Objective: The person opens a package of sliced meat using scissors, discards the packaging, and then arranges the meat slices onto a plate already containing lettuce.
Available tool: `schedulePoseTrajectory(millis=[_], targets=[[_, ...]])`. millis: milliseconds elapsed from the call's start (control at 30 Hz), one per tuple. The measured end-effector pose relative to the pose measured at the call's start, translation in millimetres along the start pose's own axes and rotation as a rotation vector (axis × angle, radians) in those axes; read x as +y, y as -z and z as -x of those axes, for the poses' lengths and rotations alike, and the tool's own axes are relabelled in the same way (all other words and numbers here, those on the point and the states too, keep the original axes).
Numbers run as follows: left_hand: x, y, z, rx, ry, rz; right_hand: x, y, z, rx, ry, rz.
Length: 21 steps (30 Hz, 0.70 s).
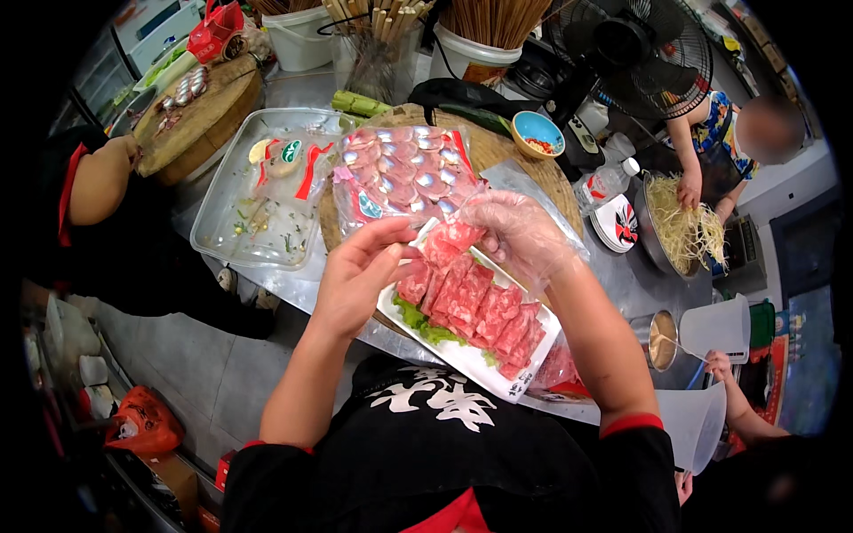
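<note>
A white rectangular plate lies tilted before me, bearing folded slices of raw marbled meat on green lettuce leaves. My right hand, in a clear plastic glove, grips a meat slice at the plate's far end. My left hand, bare, is beside the same end with its fingers spread; whether its fingertips touch the meat is unclear. Just beyond, a clear pack of sliced meat with shiny pale spots rests on a round wooden chopping block.
Left of the block is a clear plastic tray with scraps. A blue bowl of chopped chilli stands at the block's far edge. Co-workers stand left and right, one handling bean sprouts in a metal bowl. A black fan stands at the back.
</note>
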<state>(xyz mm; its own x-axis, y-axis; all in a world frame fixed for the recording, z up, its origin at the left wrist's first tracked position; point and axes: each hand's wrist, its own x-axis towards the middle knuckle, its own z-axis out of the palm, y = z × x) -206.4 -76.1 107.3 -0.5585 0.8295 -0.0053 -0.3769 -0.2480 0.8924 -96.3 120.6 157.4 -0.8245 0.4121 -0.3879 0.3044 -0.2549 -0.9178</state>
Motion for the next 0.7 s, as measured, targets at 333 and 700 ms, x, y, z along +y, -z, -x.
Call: schedulePoseTrajectory(millis=[333,700], targets=[[-28,3,28,-0.026,-0.372,-0.862,12,-18,-4,-0.084,0.170,1.000],[-22,11,30,-0.171,-0.505,-1.073,33,-1,-5,-0.079,0.649,0.992]])
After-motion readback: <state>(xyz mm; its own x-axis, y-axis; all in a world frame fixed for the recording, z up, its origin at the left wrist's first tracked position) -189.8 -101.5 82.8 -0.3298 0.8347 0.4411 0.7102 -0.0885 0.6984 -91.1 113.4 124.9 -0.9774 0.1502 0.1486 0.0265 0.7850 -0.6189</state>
